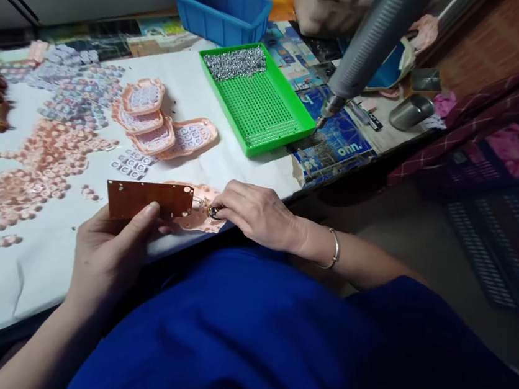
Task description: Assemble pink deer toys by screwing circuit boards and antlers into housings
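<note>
Your left hand (107, 252) grips the brown board (146, 199) at lower centre-left of frame; your right hand (257, 213) pinches a small metal part (213, 212) over the pink keypad (193, 221) at the desk (43, 282) edge

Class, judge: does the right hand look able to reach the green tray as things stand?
Probably yes. The right hand rests close by, nothing lies on the white sheet between it and the green tray, and the screwdriver hangs off to the tray's side. Its fingertips pinch a small part, though.
</note>
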Demonstrator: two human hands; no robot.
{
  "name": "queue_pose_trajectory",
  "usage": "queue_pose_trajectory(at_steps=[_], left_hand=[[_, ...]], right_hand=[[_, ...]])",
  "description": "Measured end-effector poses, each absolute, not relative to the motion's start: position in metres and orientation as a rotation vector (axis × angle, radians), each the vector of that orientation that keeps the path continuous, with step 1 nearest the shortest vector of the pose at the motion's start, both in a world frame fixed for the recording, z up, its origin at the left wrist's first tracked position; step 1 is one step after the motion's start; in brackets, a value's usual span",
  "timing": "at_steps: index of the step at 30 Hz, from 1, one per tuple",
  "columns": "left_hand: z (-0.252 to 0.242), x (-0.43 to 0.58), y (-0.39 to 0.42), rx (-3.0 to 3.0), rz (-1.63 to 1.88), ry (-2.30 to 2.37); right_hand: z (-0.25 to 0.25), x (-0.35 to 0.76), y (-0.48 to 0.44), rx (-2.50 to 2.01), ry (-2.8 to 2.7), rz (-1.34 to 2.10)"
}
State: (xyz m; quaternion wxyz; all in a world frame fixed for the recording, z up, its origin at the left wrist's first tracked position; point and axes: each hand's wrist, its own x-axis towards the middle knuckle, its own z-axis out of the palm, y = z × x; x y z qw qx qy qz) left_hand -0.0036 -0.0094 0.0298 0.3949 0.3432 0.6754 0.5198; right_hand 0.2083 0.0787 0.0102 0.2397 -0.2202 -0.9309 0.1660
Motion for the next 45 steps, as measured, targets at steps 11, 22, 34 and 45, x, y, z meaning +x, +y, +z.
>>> queue_pose_trajectory(at_steps=[11,22,34,45], left_hand=[[0.032,0.001,-0.012,0.747,1.324,1.656],[0.036,-0.008,-0.012,0.871,1.196,1.637],[0.058,0.005,-0.008,1.126,1.188,1.583],[0.034,-0.007,0.014,1.839,1.253,1.699]], right_hand=[[0.026,0.199,0.082,-0.627,-2.895,0.156],[0.024,0.2,0.091,-0.618,-2.85,0.542],[0.022,0.186,0.068,-0.528,-2.408,0.243],[0.011,0.191,0.075,-0.818,-2.142,0.598]])
